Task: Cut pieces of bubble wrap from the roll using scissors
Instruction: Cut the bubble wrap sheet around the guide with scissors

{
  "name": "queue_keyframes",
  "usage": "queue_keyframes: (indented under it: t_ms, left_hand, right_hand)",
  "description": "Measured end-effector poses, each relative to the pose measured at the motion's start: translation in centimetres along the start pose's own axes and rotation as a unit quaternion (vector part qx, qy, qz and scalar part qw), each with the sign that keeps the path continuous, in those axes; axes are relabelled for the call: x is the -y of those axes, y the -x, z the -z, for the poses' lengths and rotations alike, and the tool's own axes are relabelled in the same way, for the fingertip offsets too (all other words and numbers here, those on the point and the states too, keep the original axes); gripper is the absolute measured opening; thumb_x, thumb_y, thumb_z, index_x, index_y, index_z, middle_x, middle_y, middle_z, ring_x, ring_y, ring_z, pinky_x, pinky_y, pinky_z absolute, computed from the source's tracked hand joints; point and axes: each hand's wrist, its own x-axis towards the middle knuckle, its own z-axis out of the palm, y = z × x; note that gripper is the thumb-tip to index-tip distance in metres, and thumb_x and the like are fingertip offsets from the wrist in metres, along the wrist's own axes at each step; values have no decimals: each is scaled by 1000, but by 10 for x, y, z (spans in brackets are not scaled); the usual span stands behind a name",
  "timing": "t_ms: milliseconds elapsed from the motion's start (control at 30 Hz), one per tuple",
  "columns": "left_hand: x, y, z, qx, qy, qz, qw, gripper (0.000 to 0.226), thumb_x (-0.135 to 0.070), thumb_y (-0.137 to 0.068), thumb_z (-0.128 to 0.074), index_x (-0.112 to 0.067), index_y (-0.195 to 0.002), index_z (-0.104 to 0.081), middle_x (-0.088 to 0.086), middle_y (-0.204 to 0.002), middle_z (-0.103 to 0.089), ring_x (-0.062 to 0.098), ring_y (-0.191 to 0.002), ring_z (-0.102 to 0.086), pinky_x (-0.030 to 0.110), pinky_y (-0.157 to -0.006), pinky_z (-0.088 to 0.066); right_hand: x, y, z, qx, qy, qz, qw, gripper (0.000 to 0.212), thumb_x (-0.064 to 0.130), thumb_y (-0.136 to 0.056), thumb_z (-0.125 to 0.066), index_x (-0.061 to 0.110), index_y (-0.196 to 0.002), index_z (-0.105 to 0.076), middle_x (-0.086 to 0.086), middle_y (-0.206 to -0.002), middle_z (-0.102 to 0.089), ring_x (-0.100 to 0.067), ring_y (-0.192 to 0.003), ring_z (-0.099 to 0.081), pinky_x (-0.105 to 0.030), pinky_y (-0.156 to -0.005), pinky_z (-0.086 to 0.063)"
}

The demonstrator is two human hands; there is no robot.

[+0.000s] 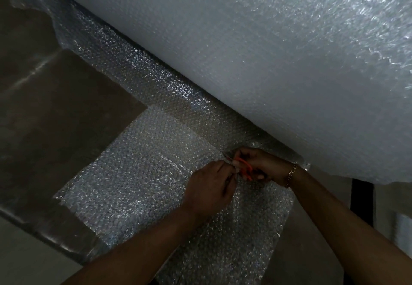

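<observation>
My right hand (265, 166) sits at about five o'clock in the view, its grip curled through the orange handles of the scissors (246, 170), whose blades point toward ten o'clock into the bubble wrap sheet (138, 173). The blades are too small and dim for me to tell whether they are apart or together. My left hand (209, 186) lies just beside the right, at its eight o'clock, fingers bent, the grip pinching the sheet right at the blades. The bubble wrap roll (267, 50) fills the view from twelve to three o'clock, a long pale cylinder running diagonally from eleven o'clock down to four, just beyond my right hand. The sheet spreads from under the roll toward seven o'clock over the brown surface (55, 117), with a stepped edge at nine o'clock. A gold bracelet (291, 174) circles my right wrist
</observation>
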Motion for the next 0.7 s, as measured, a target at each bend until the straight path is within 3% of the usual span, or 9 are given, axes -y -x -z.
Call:
queue_keyframes:
  t_ms: [200, 300, 467, 700]
  left_hand:
    - [-1, 0, 0, -4, -6, -4, 1000, 11, -28, -91, -59, -21, -99, -64, -4, -92, -62, 15, -78, -60, 29, -56, -48]
    - [-1, 0, -1, 4, -12, 4, 1000, 10, -29, -92, -58, -20, -95, -63, -4, -89, -61, 16, -76, -60, 32, -54, -49]
    - [1, 0, -1, 3, -8, 9, 1000, 8, -29, -92, -60, -22, -95, -63, -6, -91, -61, 13, -78, -58, 31, -55, -47]
    - [0, 0, -1, -9, 0, 4, 1000, 8, -28, -91, -59, -22, -96, -61, -5, -90, -60, 13, -77, -56, 29, -55, -45]
  right_hand:
    - [1, 6, -1, 1, -11, 8, 1000, 3, 8, -99, -57, 6, -100, -56, 4, -62, -64, 3, -41, -48, -11, -40, -32]
    - [2, 6, -1, 10, -16, 10, 1000, 9, 9, -98, -58, 3, -104, -56, 5, -62, -66, 2, -43, -48, -11, -41, -32]
    - [3, -2, 0, -5, -7, -4, 1000, 11, 17, -99, -57, 9, -93, -59, -11, -68, -59, -1, -37, -42, -16, -38, -26]
    - [2, -15, -1, 2, -27, 10, 1000, 14, 21, -96, -61, 16, -83, -58, -14, -67, -51, -4, -35, -39, -22, -44, -21]
